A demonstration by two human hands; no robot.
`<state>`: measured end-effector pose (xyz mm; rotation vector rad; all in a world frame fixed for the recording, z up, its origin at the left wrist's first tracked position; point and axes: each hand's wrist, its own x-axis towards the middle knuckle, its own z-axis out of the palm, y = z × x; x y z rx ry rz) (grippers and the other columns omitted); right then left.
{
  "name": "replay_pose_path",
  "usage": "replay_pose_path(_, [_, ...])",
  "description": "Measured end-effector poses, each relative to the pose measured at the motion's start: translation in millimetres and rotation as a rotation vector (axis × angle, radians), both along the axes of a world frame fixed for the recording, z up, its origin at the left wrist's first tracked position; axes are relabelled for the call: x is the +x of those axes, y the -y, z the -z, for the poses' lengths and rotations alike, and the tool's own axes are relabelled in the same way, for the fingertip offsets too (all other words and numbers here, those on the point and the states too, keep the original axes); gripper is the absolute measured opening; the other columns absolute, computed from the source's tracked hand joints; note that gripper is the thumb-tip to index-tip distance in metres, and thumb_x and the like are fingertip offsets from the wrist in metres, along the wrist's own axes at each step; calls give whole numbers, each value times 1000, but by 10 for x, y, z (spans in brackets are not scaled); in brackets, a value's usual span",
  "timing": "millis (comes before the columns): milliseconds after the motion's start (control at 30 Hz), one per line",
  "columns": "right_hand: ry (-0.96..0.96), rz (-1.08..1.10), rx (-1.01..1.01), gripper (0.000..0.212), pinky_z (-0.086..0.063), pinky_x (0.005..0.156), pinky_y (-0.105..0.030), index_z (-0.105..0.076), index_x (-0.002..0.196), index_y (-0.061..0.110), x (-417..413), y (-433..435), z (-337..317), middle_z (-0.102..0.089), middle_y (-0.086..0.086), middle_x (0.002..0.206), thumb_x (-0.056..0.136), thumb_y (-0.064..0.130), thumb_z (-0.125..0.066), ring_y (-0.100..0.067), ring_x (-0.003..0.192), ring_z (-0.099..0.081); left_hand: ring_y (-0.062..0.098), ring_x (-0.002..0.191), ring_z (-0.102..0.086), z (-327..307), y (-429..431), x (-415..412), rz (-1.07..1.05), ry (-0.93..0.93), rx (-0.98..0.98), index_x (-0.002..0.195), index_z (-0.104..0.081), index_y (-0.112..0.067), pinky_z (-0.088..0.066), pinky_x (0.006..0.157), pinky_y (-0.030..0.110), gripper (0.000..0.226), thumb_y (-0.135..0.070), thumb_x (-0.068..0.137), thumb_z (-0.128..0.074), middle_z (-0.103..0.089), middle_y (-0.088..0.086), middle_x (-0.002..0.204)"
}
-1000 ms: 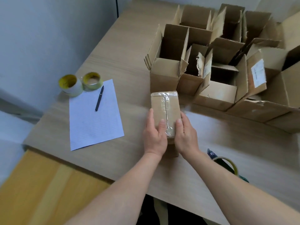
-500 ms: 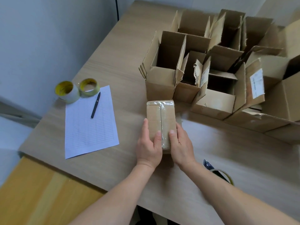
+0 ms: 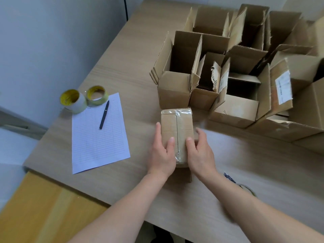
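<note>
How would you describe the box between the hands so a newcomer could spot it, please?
On the wooden table, look just in front of the open cartons. The small box sits there, gripped by the left hand and right hand. Unlike its neighbours, it is closed and taped.

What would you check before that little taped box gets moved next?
1. Grip: left hand and right hand hold the small box by its sides, thumbs on top: ok.
2. Top seam: tape runs its whole length: ok.
3. Bottom seam: hidden: cannot tell.
4. Path ahead: open cartons stand close behind the box: not ok.
5. Path left: paper and pen lie apart from it: ok.
</note>
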<state>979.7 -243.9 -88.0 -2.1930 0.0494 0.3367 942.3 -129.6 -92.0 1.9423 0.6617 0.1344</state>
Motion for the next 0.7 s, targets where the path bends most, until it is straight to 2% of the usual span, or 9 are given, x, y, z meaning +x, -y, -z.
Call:
replay_pose_path(33, [77,-95,-88,61,-44,97,-40,-29,148,28,61,28,-82,-54,-2,139,89,41,-40,-24,119,-52,-14,122,-36,6,-35,6,71,0,49,156,-20,-29,-27,96,7,62,-31,100,-49,-34,-27,141])
replay_pose_path(100, [229,-218,-183,82,-33,112,-42,-12,155,31,246,26,-212,-27,-3,160,82,31,-48,-23,143,-28,-5,134,-34,0,-66,17,139,-10,141,156,-20,-30,-24,100,9,62,-28,101,-49,-31,-20,153])
replay_pose_path(167, [223,-269,-207,84,-22,118,-39,-8,158,27,459,-47,-268,-4,-2,167,87,31,-53,-17,152,-7,8,140,-35,-1,-37,26,144,-21,182,155,-24,-29,-25,102,13,58,-28,102,-47,-35,-10,156])
replay_pose_path(233, [166,-307,-225,79,-23,118,-37,-7,158,19,582,-149,-228,3,2,167,95,36,-50,-14,152,-6,11,140,-36,-3,-10,36,140,-29,198,155,-25,-28,-27,104,18,57,-28,102,-46,-35,-7,157])
replay_pose_path(300, [139,-277,-182,74,-26,115,-34,-10,158,16,597,-218,-133,2,3,167,98,35,-49,-14,150,-10,12,141,-35,-20,-11,52,146,-44,202,155,-23,-27,-29,107,22,57,-28,102,-45,-33,-7,158])
replay_pose_path(433, [124,-173,-64,77,-12,118,-25,-13,158,15,559,-212,-18,-11,1,166,96,33,-55,-9,151,-9,12,144,-30,-69,-62,65,215,-81,152,157,-16,-27,-26,107,21,63,-28,101,-46,-25,-8,161])
replay_pose_path(567, [112,-142,23,77,-18,118,-26,-19,157,18,540,-187,-12,-24,3,163,95,34,-60,-11,148,-21,13,148,-20,-249,-268,426,299,-125,222,157,-5,-33,-23,111,27,78,-30,94,-53,-13,-1,164])
replay_pose_path(633, [110,-136,43,68,-21,116,-27,-24,156,19,510,-200,-13,-29,4,160,98,35,-56,-11,146,-26,19,146,-25,-318,-322,688,346,-175,269,155,-14,-37,-26,113,36,66,-35,98,-47,-12,4,163])
replay_pose_path(700, [93,-106,88,54,-27,113,-29,-34,150,22,526,-193,-19,-39,4,153,100,35,-50,-12,140,-35,27,134,-43,-269,-300,836,373,-210,313,147,-37,-35,-34,108,37,46,-38,101,-40,-30,8,152])
